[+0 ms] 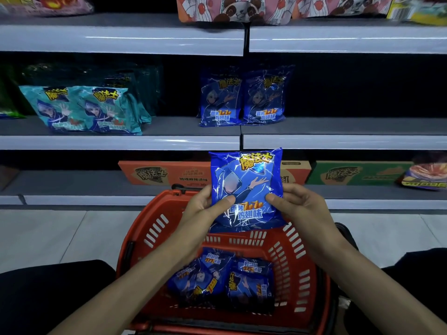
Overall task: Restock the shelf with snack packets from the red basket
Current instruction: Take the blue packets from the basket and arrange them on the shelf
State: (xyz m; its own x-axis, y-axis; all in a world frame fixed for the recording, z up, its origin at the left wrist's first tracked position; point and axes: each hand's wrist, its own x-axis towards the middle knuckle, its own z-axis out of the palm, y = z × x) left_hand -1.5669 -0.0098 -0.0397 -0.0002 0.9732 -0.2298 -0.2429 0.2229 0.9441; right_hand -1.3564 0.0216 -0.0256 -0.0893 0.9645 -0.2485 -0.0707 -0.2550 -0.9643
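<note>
I hold one blue snack packet (246,187) upright above the red basket (154,228). Its long axis is vertical, its printed front faces me, and its logo end points up. My left hand (203,206) pinches its lower left edge and my right hand (297,204) its lower right edge, thumbs on the front. More blue packets (217,276), perhaps three in the dim light, lie flat in the basket. Two matching packets (242,97) stand on the middle shelf (169,128).

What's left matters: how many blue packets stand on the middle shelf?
2: left blue packet and right blue packet, side by side on the middle shelf; more may hide behind.
</note>
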